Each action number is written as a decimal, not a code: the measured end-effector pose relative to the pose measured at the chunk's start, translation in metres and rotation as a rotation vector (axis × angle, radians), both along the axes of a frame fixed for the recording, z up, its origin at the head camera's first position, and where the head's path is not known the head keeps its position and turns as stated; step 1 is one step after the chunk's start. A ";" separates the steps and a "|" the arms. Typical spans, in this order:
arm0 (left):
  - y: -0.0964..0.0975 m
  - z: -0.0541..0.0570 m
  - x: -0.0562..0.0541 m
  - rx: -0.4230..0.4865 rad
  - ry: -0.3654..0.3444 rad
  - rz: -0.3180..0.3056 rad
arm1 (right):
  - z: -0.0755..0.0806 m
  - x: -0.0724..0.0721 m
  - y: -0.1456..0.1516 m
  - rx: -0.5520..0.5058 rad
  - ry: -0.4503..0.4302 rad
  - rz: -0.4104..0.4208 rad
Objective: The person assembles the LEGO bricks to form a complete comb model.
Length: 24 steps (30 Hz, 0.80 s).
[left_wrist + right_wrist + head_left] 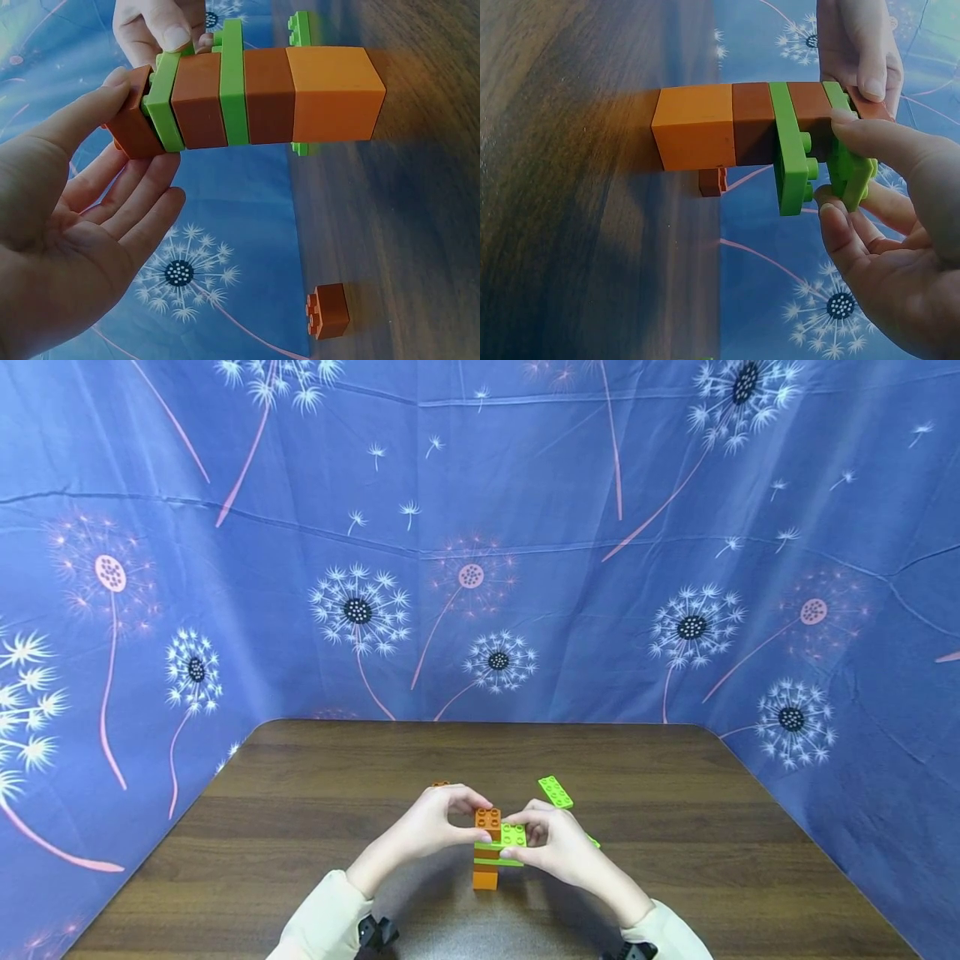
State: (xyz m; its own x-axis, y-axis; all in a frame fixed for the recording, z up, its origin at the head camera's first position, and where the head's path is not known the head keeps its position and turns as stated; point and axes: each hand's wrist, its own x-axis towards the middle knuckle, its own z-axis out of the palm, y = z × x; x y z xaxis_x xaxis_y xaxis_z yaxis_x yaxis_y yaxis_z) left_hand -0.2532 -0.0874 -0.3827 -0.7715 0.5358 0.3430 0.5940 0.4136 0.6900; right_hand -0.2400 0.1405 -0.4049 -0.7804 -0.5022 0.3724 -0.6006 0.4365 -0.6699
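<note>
A tower of toy building bricks stands upright on the table, with an orange block [485, 881] at its foot. Above that come a brown brick [270, 96], a lower green plate [787, 150], another brown brick [199, 100] and an upper green plate [513, 834]. Both plates stick out to the right. My left hand [442, 818] pinches the top brown brick [487, 821] between thumb and fingers; it sits slightly tilted, with a narrow gap showing green studs beneath. The overhanging end of the upper plate is pinched by my right hand [558, 847].
Behind my right hand lies a loose green plate [556, 792], and another green piece [595, 842] is mostly hidden by that hand. A loose brown brick [331, 311] rests beyond my left hand. Blue patterned cloth [480, 527] hangs at the wooden table's [300, 760] far edge.
</note>
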 end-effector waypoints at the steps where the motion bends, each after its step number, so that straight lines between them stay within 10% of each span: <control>1: 0.000 0.000 0.000 -0.002 0.004 -0.002 | 0.000 0.000 0.000 0.005 0.008 -0.001; 24: 0.005 0.002 0.004 -0.075 0.060 -0.002 | -0.002 0.000 0.000 -0.006 0.012 0.010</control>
